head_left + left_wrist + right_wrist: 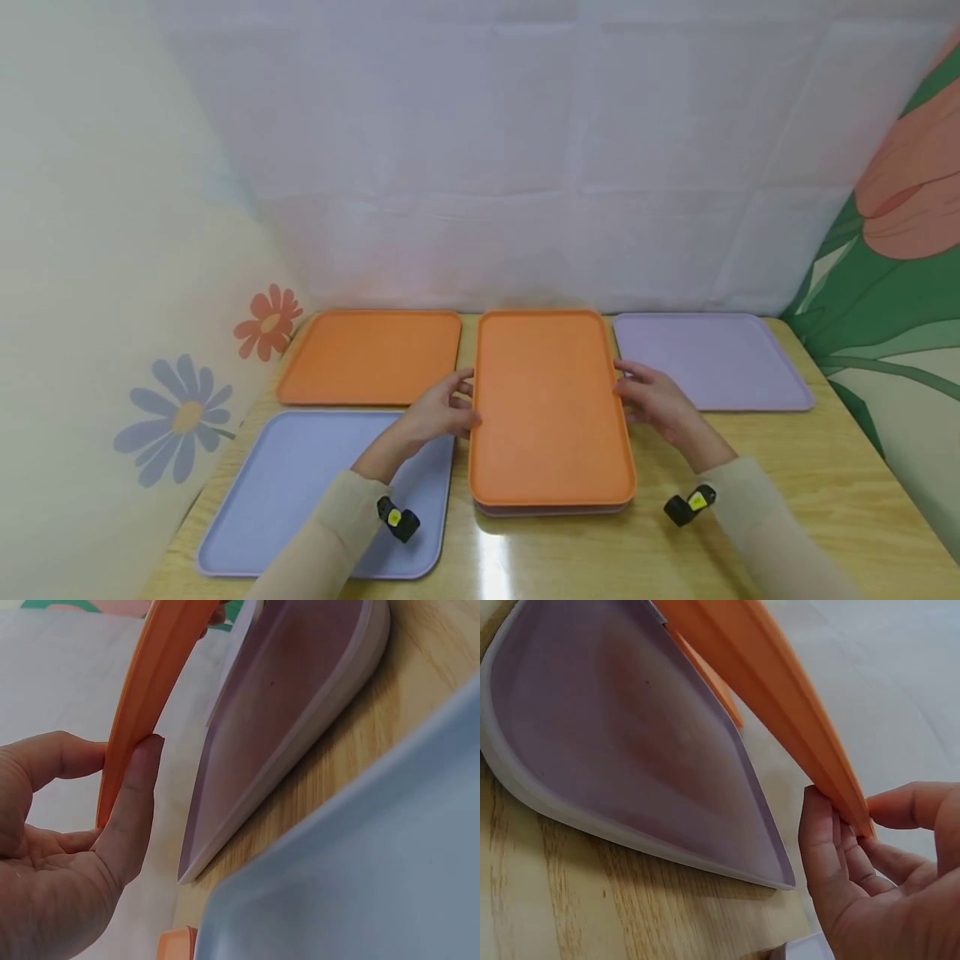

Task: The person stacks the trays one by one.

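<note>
Head view first: the orange, round-cornered plastic tray (551, 408) sits right in the middle, squarely between the two hands, its long axis running away from the person toward the white backdrop (495, 150). The left hand (438, 412) has one long side, the right hand (654, 404) the other, both about halfway along, so neither is nearer; each is touching. Directly beneath, a sliver of a lilac, low-rimmed plastic tray (551, 510) peeks out at the near edge, pointing the same way. A periwinkle-blue plastic tray (281, 487) lies just beside it to the left, on the pale wooden tabletop (847, 500). Over to the left wrist, and here's the telling bit: the left fingers (142, 772) are pinching the orange rim from both faces, and there's clear space between that rim and the lilac tray, which lies flat on the wood. Now the right wrist, and it's nearly a mirror: the right fingers (821, 832) pinch the opposite rim, again from both faces, with the lilac tray below and apart. So that's the relation I'd say matters: orange above, lilac below, long sides running alike, and any move looks to need both hands equally to keep it level.
</note>
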Demonstrator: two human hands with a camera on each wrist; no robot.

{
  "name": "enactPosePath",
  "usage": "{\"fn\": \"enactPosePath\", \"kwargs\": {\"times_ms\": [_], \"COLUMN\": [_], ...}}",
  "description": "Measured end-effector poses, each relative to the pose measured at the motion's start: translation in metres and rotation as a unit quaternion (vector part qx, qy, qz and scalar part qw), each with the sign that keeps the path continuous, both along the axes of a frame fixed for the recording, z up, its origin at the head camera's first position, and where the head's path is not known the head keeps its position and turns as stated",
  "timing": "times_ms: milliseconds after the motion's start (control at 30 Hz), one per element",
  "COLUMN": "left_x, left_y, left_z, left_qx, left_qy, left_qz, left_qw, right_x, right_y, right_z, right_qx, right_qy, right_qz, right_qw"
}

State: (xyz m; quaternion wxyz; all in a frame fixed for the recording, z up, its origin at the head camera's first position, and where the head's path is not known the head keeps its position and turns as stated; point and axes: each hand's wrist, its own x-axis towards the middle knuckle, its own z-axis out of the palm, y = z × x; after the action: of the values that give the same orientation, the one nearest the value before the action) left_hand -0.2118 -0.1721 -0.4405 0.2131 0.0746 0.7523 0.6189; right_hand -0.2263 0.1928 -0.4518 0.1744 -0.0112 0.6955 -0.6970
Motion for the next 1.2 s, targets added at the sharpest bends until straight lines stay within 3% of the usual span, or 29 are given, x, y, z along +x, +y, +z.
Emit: {"fn": "enactPosePath", "kwargs": {"times_ms": [733, 1000, 1200], "left_x": [-0.002, -0.005, -0.004], "left_y": [-0.001, 0.004, 0.008], "left_z": [-0.018, -0.025, -0.024], "left_qx": [0.000, -0.025, -0.055], "left_qy": [-0.022, -0.030, -0.018], "left_qz": [-0.009, -0.006, -0.005], "left_qw": [0.9997, 0.9992, 0.9983], "right_x": [0.002, 0.002, 0.000], "right_y": [-0.003, -0.007, -0.008], "right_z": [-0.019, -0.022, -0.023], "right_qx": [0.031, 0.050, 0.076], "right_qy": [-0.009, -0.002, 0.000], "right_qz": [-0.002, 0.003, 0.001], "right_qw": [0.9995, 0.9988, 0.9971]}}
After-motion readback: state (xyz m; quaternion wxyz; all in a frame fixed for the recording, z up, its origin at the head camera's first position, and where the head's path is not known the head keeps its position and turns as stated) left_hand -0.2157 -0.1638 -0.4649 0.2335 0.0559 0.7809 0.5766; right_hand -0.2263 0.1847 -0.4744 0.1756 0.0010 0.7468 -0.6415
